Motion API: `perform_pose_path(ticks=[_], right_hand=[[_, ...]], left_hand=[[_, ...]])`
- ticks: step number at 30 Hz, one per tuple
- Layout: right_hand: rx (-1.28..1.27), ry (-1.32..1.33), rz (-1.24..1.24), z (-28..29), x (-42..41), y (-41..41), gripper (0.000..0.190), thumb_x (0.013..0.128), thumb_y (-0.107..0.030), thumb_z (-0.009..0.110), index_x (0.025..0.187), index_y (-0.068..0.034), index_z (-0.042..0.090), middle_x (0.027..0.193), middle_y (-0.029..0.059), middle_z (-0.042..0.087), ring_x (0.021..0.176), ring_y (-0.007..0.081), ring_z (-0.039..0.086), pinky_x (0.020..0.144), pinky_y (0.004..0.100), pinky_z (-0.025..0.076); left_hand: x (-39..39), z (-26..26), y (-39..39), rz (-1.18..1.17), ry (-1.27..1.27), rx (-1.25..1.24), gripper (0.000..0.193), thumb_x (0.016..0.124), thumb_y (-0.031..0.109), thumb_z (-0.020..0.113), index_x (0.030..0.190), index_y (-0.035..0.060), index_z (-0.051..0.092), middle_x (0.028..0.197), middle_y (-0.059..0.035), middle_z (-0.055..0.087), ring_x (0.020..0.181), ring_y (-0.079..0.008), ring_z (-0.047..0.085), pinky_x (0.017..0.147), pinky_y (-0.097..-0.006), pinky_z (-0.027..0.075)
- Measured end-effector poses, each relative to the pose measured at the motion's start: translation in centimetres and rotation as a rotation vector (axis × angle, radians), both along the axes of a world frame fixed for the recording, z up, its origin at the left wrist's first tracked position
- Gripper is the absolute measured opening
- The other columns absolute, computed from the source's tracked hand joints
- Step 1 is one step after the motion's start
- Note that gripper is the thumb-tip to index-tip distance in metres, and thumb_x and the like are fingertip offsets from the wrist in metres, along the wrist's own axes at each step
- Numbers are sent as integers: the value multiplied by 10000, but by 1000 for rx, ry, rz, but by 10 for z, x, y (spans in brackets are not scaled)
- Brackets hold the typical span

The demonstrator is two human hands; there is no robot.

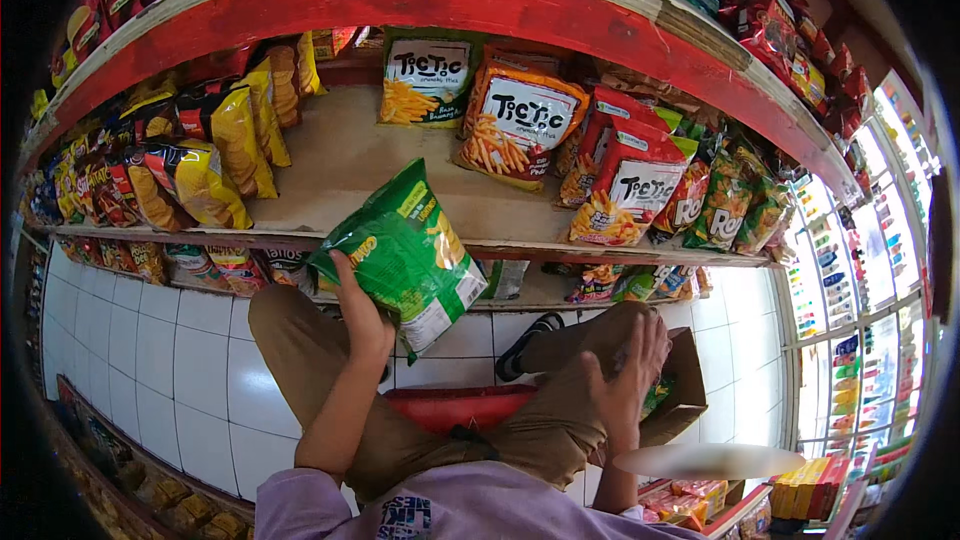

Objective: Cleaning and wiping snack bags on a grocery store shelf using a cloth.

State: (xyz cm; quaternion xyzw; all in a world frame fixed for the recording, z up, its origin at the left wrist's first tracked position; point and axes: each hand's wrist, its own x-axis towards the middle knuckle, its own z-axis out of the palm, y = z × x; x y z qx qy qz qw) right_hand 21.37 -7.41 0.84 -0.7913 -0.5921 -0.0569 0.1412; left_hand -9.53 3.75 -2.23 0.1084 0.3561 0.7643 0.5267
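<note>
A green snack bag is tilted in front of the middle shelf, with my left hand gripping its left side. Its printed side with a barcode faces up towards me. Over my right knee, my right hand holds nothing, with thumb and fingers apart. Beside that hand stands an open cardboard box; a bit of green packaging shows inside, the rest hidden by my hand and forearm. At the back of the shelf, a green-and-white fries-style snack bag stands upright.
Orange snack bags and red ones stand at the shelf's right. Yellow-and-black chip bags line its left. A red shelf edge overhangs above. Below me are a red seat and white floor tiles.
</note>
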Motion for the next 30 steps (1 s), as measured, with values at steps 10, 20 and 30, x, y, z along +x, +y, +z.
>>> perform_pose_path(ticks=[10,20,30], right_hand=[[34,781,721,28,-127,60,987,643,-308,818,1382,6,243,1279,284,436,1252,356,411,1031,408,333],[22,1405,544,19,-141,124,486,774,-110,665,1199,9,462,1104,101,571,987,166,547,859,296,427],[-245,1418,559,0,-188,185,470,894,-433,538,1065,3,586,983,62,586,905,144,518,811,278,409]], left_hand=[[42,26,-43,-352,189,347,738,900,559,409,1415,45,286,1459,-103,287,1345,-222,266,1061,-420,261],[-24,39,-21,-221,496,391,671,863,399,600,1366,23,365,1440,-144,308,1287,-237,368,963,-353,402],[-70,19,1,-299,638,216,601,759,173,756,1241,1,441,1099,-49,586,996,-113,539,881,-274,434]])
